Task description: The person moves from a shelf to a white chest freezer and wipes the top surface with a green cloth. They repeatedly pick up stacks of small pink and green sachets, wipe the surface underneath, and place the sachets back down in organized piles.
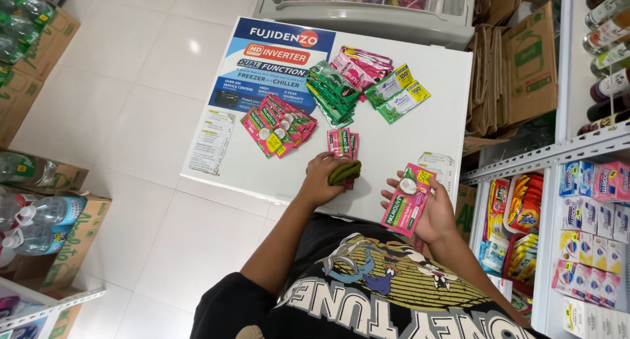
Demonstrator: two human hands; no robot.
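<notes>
You get one view only, worn on the head, looking steeply down and forward over the chest freezer lid (420,126) (close, at arm's reach), aisle floor (131,83) beyond your fingers.

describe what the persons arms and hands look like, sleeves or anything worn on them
Both forearms are bare; the left hand and right hand have no gloves, and no rings, watch or bracelets can be made out. A short black sleeve shows on the left upper arm, part of a black T-shirt with a cartoon print.

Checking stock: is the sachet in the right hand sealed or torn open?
Cannot tell: the pink sachet lies flat in the right hand, edges unclear.
</notes>
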